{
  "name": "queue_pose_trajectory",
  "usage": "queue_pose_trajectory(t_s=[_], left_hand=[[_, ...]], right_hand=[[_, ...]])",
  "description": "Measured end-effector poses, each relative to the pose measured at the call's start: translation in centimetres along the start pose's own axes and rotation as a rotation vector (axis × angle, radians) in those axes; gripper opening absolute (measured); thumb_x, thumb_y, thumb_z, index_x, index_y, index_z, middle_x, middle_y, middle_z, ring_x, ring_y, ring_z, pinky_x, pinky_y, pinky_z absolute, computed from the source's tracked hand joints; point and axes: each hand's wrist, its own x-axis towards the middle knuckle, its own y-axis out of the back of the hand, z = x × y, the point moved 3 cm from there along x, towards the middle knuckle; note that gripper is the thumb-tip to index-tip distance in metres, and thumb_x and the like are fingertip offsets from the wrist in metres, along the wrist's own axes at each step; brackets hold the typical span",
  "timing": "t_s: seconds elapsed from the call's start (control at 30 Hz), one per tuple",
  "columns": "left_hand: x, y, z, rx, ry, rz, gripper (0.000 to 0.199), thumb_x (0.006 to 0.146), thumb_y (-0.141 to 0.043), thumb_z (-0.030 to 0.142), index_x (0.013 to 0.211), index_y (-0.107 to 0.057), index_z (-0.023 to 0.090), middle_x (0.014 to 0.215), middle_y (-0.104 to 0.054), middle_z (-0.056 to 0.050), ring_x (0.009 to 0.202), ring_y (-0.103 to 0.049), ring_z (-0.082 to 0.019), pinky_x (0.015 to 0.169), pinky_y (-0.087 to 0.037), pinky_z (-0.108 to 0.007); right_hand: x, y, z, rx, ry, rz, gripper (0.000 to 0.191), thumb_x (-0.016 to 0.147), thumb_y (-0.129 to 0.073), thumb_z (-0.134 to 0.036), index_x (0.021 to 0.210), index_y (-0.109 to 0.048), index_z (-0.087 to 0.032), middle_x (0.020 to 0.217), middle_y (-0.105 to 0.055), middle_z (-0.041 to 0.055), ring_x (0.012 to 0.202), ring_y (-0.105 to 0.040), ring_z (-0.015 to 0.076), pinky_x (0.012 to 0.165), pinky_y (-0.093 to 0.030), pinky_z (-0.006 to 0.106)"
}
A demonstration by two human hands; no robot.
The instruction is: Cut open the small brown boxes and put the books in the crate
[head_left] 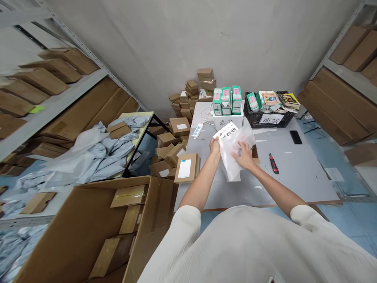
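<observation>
Just above the table, my left hand (215,146) is closed on the left edge of a white-covered book (228,130) with dark printed characters. A translucent plastic bag (231,163) lies over much of the book, and its loose upper corner stands out to the right. My right hand (245,155) grips the bag from the right, fingers bent over its surface. Part of a small open cardboard box (255,155) shows behind my right hand. A red and black utility knife (273,163) lies on the table to the right.
On the grey table (306,169) stand a white bin (219,122) of green boxes and a black crate (269,120) of books. A phone (295,137) lies at right, a power strip (197,131) at left. Parcels (171,139) pile up left; a large open carton (160,220) stands in front.
</observation>
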Motion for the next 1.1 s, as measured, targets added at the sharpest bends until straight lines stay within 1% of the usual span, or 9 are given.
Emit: queue_pose_trajectory(t_s=[0.07,0.17,0.4,0.5,0.63,0.83,1.0,1.07,1.1], left_hand=[[-0.3,-0.2,-0.1,0.003,0.044,0.017,0.025,0.096,-0.079,0.039,0.092,-0.060,0.023,0.079,-0.073,0.000,0.075,-0.073,-0.017,0.073,-0.060,-0.030],[-0.6,-0.5,0.1,-0.026,0.070,0.004,0.025,0.097,-0.079,0.042,0.098,-0.063,0.023,0.083,-0.074,-0.001,0.083,-0.075,-0.019,0.078,-0.061,-0.032],[-0.4,0.3,1.2,-0.050,0.065,-0.029,0.028,0.094,-0.084,0.041,0.100,-0.063,0.024,0.090,-0.076,-0.005,0.085,-0.075,-0.020,0.078,-0.062,-0.033],[0.0,1.1,2.3,-0.036,0.044,-0.031,0.031,0.093,-0.085,0.044,0.101,-0.063,0.024,0.096,-0.077,-0.006,0.087,-0.075,-0.020,0.082,-0.063,-0.036],[0.8,2.2,4.4,-0.064,0.009,0.014,0.025,0.099,-0.078,0.042,0.102,-0.062,0.024,0.096,-0.077,-0.004,0.081,-0.073,-0.017,0.079,-0.064,-0.035],[1.4,3.0,6.4,-0.087,-0.045,0.045,0.025,0.099,-0.079,0.044,0.103,-0.064,0.025,0.095,-0.077,-0.003,0.081,-0.072,-0.016,0.077,-0.064,-0.032],[1.2,3.1,7.1,-0.108,-0.087,0.057,0.027,0.098,-0.080,0.047,0.104,-0.065,0.025,0.095,-0.077,-0.002,0.081,-0.072,-0.016,0.075,-0.063,-0.029],[1.2,3.1,7.4,-0.114,-0.105,0.061,0.029,0.097,-0.080,0.049,0.105,-0.065,0.025,0.098,-0.077,-0.003,0.083,-0.073,-0.016,0.077,-0.063,-0.030],[1.2,3.1,7.5,-0.119,-0.113,0.066,0.030,0.097,-0.080,0.049,0.106,-0.066,0.025,0.100,-0.078,-0.003,0.084,-0.073,-0.017,0.078,-0.063,-0.031]], right_hand=[[-0.8,-0.8,-1.3,-0.148,0.117,-0.067,0.085,0.092,-0.070,-0.060,0.165,-0.045,-0.024,0.160,-0.048,0.0217,0.147,-0.043,0.0453,0.122,-0.033,0.062],[-1.0,-0.5,-2.0,-0.276,0.205,-0.102,0.071,0.098,-0.066,-0.049,0.163,-0.049,-0.024,0.156,-0.052,0.0212,0.142,-0.045,0.0443,0.119,-0.035,0.059],[-0.7,0.6,-1.4,-0.216,0.291,-0.188,0.032,0.105,-0.054,-0.038,0.125,-0.073,-0.023,0.129,-0.069,0.0166,0.117,-0.060,0.0361,0.101,-0.049,0.046],[-0.8,1.2,0.3,-0.092,0.192,-0.208,0.030,0.104,-0.051,-0.037,0.122,-0.071,-0.024,0.118,-0.074,0.0140,0.108,-0.066,0.0343,0.092,-0.053,0.042],[0.0,2.5,3.9,-0.058,-0.006,-0.166,0.037,0.098,-0.054,-0.035,0.132,-0.068,-0.027,0.100,-0.077,0.0099,0.095,-0.068,0.0352,0.083,-0.053,0.041],[2.9,4.4,7.0,-0.245,-0.043,-0.055,0.045,0.098,-0.045,-0.022,0.135,-0.070,-0.025,0.117,-0.074,0.0133,0.101,-0.065,0.0338,0.091,-0.053,0.044],[4.5,4.8,5.8,-0.455,0.009,0.065,0.054,0.100,-0.042,-0.016,0.149,-0.062,-0.013,0.140,-0.063,0.0239,0.122,-0.059,0.0387,0.105,-0.047,0.051],[4.5,4.1,5.1,-0.502,0.083,0.030,0.056,0.098,-0.045,-0.016,0.152,-0.060,-0.012,0.151,-0.057,0.0262,0.131,-0.054,0.0408,0.110,-0.043,0.054],[4.3,3.4,4.9,-0.512,0.117,-0.042,0.055,0.098,-0.048,-0.017,0.151,-0.061,-0.012,0.154,-0.056,0.0258,0.134,-0.053,0.0414,0.112,-0.042,0.055]])
